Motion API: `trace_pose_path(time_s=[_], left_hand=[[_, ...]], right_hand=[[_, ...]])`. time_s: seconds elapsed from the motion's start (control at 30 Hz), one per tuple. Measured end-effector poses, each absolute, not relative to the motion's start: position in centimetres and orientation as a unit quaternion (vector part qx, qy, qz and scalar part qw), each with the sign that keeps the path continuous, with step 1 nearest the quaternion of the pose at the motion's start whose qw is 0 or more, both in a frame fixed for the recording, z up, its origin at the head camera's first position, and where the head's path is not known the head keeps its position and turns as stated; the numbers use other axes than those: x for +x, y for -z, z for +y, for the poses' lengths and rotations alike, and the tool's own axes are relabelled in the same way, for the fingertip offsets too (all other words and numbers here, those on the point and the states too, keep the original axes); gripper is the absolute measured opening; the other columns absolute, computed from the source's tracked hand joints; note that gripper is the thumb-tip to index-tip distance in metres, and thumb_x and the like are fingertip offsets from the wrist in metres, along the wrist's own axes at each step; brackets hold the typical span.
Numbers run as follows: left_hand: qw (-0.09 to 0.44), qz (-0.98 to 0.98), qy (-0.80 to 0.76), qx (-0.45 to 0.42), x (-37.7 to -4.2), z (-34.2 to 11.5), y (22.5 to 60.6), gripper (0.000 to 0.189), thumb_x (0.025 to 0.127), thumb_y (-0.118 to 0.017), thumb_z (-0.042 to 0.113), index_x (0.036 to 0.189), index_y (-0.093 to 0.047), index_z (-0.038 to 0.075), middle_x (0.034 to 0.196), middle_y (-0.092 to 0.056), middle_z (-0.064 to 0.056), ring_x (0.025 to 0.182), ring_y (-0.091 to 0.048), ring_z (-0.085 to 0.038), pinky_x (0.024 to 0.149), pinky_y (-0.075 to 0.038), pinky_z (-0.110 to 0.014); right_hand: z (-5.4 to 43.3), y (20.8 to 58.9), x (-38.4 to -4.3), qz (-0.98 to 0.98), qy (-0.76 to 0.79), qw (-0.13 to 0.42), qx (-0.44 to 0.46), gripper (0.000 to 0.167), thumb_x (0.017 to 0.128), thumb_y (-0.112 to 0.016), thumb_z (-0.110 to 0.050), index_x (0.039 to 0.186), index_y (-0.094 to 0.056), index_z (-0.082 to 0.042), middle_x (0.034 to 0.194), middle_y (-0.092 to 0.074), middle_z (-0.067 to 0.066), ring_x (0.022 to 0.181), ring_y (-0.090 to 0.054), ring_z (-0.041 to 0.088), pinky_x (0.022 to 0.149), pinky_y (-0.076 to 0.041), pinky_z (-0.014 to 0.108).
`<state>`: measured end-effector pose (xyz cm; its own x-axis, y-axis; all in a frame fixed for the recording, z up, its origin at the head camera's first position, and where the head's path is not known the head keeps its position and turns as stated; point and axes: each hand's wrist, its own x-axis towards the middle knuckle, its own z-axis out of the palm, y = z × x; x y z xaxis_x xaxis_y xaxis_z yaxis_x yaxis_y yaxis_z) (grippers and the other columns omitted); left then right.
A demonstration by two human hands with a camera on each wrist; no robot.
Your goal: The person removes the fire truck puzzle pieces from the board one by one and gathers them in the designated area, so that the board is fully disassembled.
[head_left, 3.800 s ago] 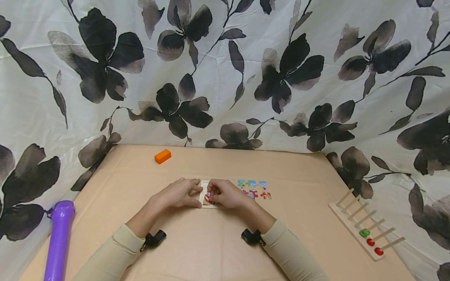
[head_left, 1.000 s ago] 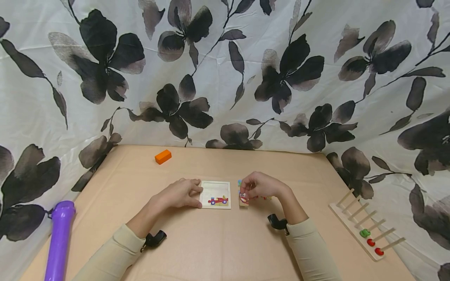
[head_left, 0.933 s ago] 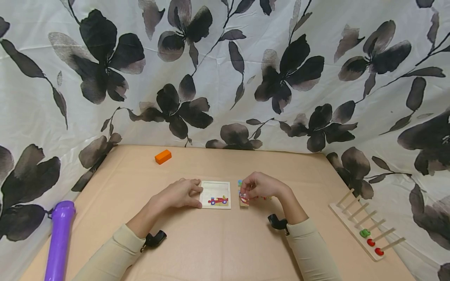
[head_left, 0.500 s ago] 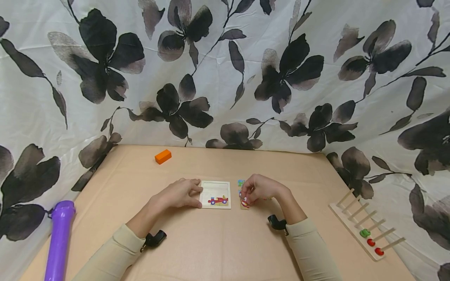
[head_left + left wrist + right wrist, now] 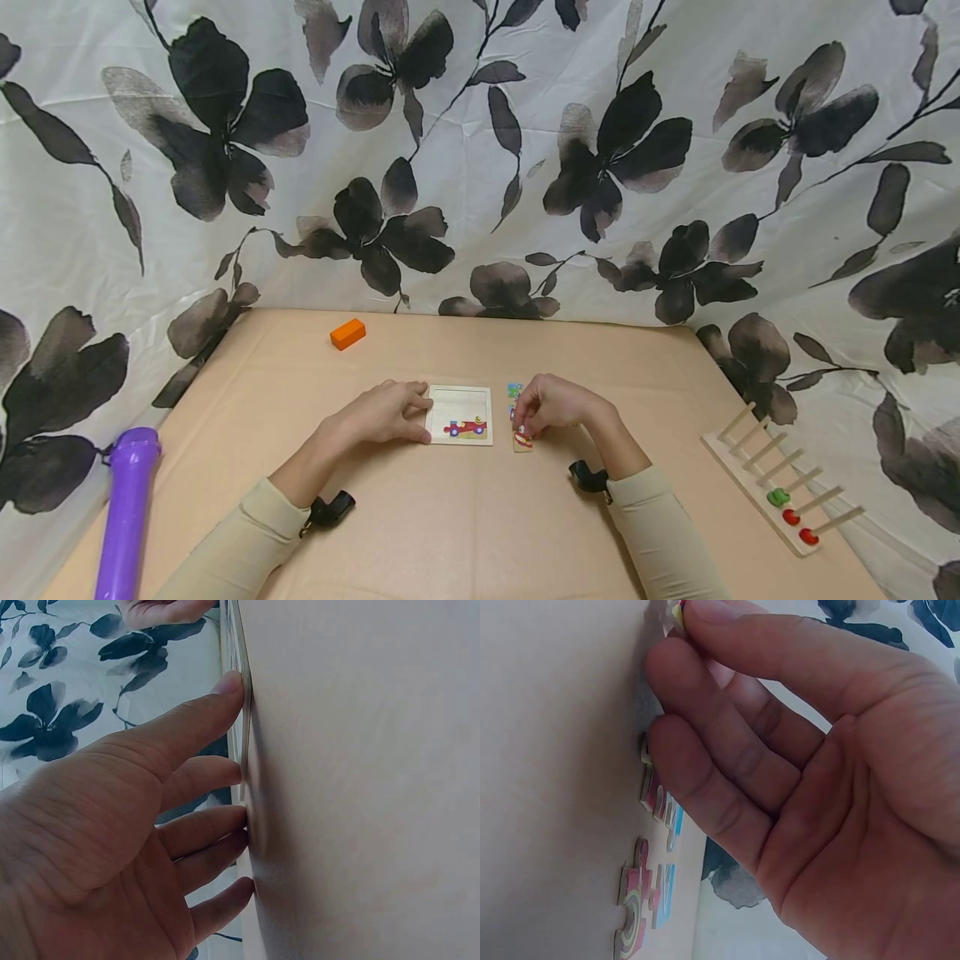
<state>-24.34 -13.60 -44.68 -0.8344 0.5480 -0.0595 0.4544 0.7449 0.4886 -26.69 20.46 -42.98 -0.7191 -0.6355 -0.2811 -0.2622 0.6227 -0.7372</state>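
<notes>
A shallow puzzle tray [image 5: 460,387] lies mid-table with a red vehicle picture [image 5: 467,428] of joined pieces at its lower right. My left hand [image 5: 384,412] rests against the tray's left side; in the left wrist view its thumb and fairly straight fingers touch the edge. Right of the tray, my right hand [image 5: 558,402] pinches a jigsaw piece [image 5: 522,443] between thumb and fingertips, low over the table. The fingertips hide part of that piece. Loose jigsaw pieces [image 5: 515,390] lie beside and under this hand; several more pieces [image 5: 634,900] show in the right wrist view.
An orange block [image 5: 348,334] sits at the back left. The purple tube [image 5: 129,508] stands at the left edge. On the right is a wooden peg rack [image 5: 761,483] with green and red pieces on it. A floral cloth [image 5: 480,167] hangs behind the table.
My right hand has gone from over the tray to the loose pieces on the right, carrying a piece. In the last second it has shifted slightly toward me. My left hand stays put.
</notes>
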Motion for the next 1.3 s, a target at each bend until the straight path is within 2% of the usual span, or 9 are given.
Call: trace_pose_path(time_s=[0.37,0.63,1.07,1.2,1.3], left_hand=[[0.103,0.929,-0.235,0.267,-24.3,-13.49,44.64,0.063,0.083,-0.088,0.04,0.136,-0.07,0.011,0.159,-0.05,-0.015,0.143,-0.046,-0.049,0.114,-0.039,-0.063],[0.103,0.929,-0.233,0.267,-24.19,-13.45,44.46,0.063,0.084,-0.088,0.04,0.136,-0.07,0.011,0.159,-0.05,-0.016,0.143,-0.046,-0.049,0.112,-0.04,-0.064],[0.102,0.929,-0.236,0.267,-24.28,-13.53,44.5,0.064,0.084,-0.087,0.041,0.136,-0.07,0.01,0.159,-0.05,-0.016,0.143,-0.046,-0.049,0.113,-0.04,-0.063],[0.102,0.928,-0.239,0.267,-24.21,-13.5,44.48,0.063,0.084,-0.087,0.041,0.136,-0.07,0.011,0.159,-0.05,-0.016,0.143,-0.046,-0.049,0.113,-0.04,-0.063],[0.101,0.928,-0.239,0.268,-24.21,-13.51,44.52,0.063,0.084,-0.087,0.04,0.136,-0.07,0.011,0.159,-0.05,-0.016,0.143,-0.046,-0.048,0.114,-0.04,-0.062]], right_hand=[[20.33,43.21,-26.69,0.869,0.334,0.265,-0.25,0.015,0.083,-0.079,0.008,0.088,-0.081,-0.006,0.077,-0.077,0.006,0.062,-0.063,0.009,0.061,-0.056,0.025],[20.3,43.11,-26.63,0.873,0.328,0.259,-0.251,0.014,0.084,-0.079,0.008,0.089,-0.081,-0.005,0.077,-0.076,0.006,0.061,-0.063,0.012,0.061,-0.056,0.028],[20.19,43.13,-26.64,0.877,0.319,0.251,-0.259,0.014,0.084,-0.078,0.007,0.088,-0.081,-0.006,0.075,-0.075,0.004,0.06,-0.058,0.01,0.058,-0.049,0.025],[20.28,42.97,-26.68,0.875,0.322,0.242,-0.268,0.013,0.084,-0.078,0.007,0.088,-0.082,-0.005,0.075,-0.075,0.003,0.061,-0.058,0.009,0.058,-0.049,0.024],[20.42,42.82,-26.77,0.878,0.324,0.223,-0.272,0.014,0.084,-0.078,0.005,0.091,-0.082,-0.006,0.074,-0.073,0.001,0.061,-0.059,0.013,0.055,-0.047,0.025]])
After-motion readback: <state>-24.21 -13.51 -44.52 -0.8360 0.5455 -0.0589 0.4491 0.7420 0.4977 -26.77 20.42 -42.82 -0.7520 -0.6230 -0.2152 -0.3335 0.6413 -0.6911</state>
